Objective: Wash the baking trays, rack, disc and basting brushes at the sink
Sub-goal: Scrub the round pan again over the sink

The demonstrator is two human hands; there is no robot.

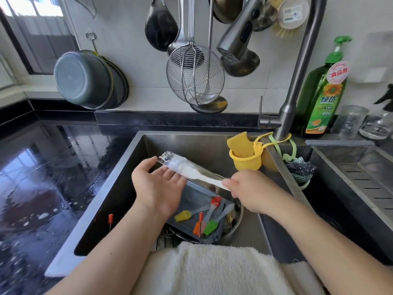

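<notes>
Over the sink (pixel 191 141) I hold a shiny metal baking tray (pixel 191 170), tilted so its rim faces me. My left hand (pixel 158 188) lies palm up with relaxed fingers under the tray's left end. My right hand (pixel 253 190) pinches its right end. Below lies a grey tray (pixel 195 201) holding a yellow basting brush (pixel 182 216), a red one (pixel 215 201), an orange one (pixel 197 227) and a green one (pixel 210 227). A wire rack (pixel 168 239) and a round metal disc (pixel 236 222) sit under that tray, mostly hidden.
The faucet head (pixel 238 37) hangs above the sink, no water running. A yellow sponge holder (pixel 246 160) and scouring pad (pixel 299 169) hang at the sink's right wall. A dish soap bottle (pixel 323 92) stands behind. A white towel (pixel 212 269) drapes the near rim. The wet black counter (pixel 53 167) is left.
</notes>
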